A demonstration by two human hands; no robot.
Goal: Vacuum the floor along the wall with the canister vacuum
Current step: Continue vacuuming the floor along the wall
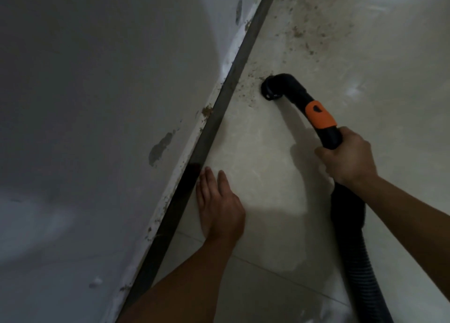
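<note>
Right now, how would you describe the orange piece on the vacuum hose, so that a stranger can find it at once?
Start at the dark strip where the wall meets the pale floor. To its right a black hose curves toward the dirt. The orange piece is a collar behind the bent black nozzle, the only coloured thing here.

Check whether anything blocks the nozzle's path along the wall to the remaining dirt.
Nothing visible does. The nozzle sits at the near edge of the dirt, which runs on beside the baseboard. The left hand lies flat behind it.
</note>
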